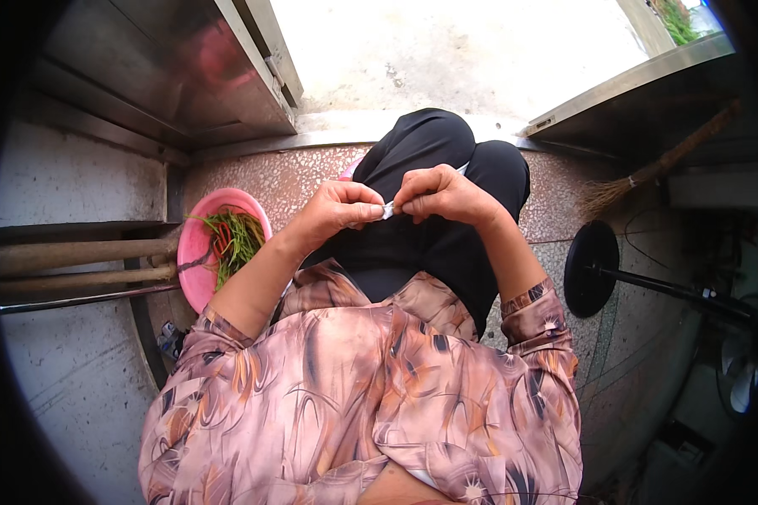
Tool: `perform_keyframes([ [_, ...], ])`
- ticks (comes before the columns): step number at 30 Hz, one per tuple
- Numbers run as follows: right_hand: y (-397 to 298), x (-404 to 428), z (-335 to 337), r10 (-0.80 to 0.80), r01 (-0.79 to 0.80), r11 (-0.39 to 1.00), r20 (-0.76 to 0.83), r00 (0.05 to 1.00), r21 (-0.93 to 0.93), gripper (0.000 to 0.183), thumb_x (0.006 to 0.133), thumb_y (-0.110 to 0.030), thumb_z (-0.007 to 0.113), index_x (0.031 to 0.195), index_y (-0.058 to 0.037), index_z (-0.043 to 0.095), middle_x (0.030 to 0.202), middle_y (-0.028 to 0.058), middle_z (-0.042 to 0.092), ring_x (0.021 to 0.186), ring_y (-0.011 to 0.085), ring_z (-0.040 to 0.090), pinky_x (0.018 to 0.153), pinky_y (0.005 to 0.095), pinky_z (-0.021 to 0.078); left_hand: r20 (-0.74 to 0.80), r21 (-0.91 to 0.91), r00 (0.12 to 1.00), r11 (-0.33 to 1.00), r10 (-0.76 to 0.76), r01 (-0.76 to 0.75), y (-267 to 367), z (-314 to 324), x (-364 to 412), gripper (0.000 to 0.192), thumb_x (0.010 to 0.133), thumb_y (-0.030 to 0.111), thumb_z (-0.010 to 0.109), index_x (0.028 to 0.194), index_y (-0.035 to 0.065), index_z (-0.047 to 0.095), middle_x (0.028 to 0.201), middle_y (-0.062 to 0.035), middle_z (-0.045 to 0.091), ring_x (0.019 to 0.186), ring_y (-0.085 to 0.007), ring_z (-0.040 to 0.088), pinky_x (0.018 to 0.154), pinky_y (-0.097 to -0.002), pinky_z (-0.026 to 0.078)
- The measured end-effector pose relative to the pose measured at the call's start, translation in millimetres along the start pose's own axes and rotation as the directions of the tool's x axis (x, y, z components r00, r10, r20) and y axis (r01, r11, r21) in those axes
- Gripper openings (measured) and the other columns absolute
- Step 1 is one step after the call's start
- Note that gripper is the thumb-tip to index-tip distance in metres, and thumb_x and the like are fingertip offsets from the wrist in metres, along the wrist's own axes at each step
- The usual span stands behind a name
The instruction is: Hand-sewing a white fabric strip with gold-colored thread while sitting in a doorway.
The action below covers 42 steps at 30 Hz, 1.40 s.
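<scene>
A small white piece (388, 210), perhaps a garlic clove, sits between my hands above my lap. My left hand (342, 211) pinches it between thumb and fingertips. From the other side, my right hand (445, 194) has its thumb and forefinger at the end of the piece, where a thin brownish bit shows. Curled fingers hide part of what the right hand grips. Beneath both hands are my knees in black trousers (410, 151). To the left, a pink plastic basin (192, 265) holds green leafy stems (243, 243) and some red strips, possibly chilli peppers.
Ahead lies a metal doorsill (319, 137) between a left metal door (227, 82) and a right one (631, 82). A straw broom (613, 192) leans at right, near a round black stand base (590, 268). Wooden poles (88, 255) lie left of the basin, over terrazzo floor (252, 167).
</scene>
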State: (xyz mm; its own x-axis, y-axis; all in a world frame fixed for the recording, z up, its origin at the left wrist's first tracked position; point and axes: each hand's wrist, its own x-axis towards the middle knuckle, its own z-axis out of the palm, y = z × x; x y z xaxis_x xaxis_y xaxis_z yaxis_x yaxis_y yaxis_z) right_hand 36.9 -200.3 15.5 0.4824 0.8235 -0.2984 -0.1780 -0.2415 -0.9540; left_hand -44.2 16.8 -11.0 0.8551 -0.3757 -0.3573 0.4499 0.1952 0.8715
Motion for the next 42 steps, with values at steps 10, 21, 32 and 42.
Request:
perform_keyframes([
  [10, -6, -1, 31, -0.042, -0.034, 0.945, -0.222, 0.974, -0.324, 0.012, 0.083, -0.004, 0.058, 0.094, -0.0002, 0.054, 0.074, 0.0034, 0.057, 0.066, 0.0094, 0.055, 0.059, 0.0246, 0.0478, -0.026, -0.025, 0.999, 0.999, -0.031, 0.030, 2, 7, 3, 0.016, 0.078, 0.016, 0.070, 0.086, 0.0025, 0.067, 0.071, 0.0010, 0.061, 0.060, -0.0049, 0.052, 0.053, -0.0179, 0.038],
  [21, -22, -14, 66, -0.453, 0.074, 0.615, -0.275, 0.848, -0.785, 0.006, 0.082, 0.000, 0.053, 0.088, 0.0000, 0.052, 0.078, 0.0154, 0.056, 0.072, 0.0333, 0.058, 0.064, 0.0376, 0.0474, -0.047, -0.031, 0.999, 0.999, 0.022, -0.023, 7, 15, -6, 0.016, 0.080, 0.017, 0.069, 0.087, 0.0033, 0.066, 0.069, 0.0020, 0.059, 0.060, -0.0043, 0.050, 0.053, -0.0172, 0.037],
  [32, -23, -10, 75, -0.656, 0.097, 0.449, -0.254, 0.711, -0.888, 0.006, 0.078, -0.003, 0.056, 0.084, -0.0040, 0.053, 0.073, 0.0124, 0.052, 0.069, 0.0294, 0.058, 0.060, 0.0364, 0.0485, -0.058, 0.025, 0.997, 0.998, 0.056, -0.055, 2, 10, -10, 0.015, 0.080, 0.017, 0.068, 0.086, 0.0030, 0.066, 0.069, 0.0024, 0.058, 0.059, -0.0039, 0.048, 0.053, -0.0174, 0.035],
  [42, -34, -30, 39, -0.112, 0.464, 0.626, -0.518, 0.848, 0.626, 0.010, 0.095, -0.009, 0.043, 0.098, -0.0011, 0.047, 0.080, 0.0099, 0.055, 0.061, 0.0150, 0.058, 0.066, 0.0366, 0.0577, -0.165, 0.244, 0.982, 0.968, 0.093, -0.050, -10, -1, -14, 0.014, 0.080, 0.014, 0.069, 0.086, 0.0023, 0.066, 0.069, 0.0047, 0.057, 0.060, -0.0016, 0.048, 0.053, -0.0170, 0.036],
])
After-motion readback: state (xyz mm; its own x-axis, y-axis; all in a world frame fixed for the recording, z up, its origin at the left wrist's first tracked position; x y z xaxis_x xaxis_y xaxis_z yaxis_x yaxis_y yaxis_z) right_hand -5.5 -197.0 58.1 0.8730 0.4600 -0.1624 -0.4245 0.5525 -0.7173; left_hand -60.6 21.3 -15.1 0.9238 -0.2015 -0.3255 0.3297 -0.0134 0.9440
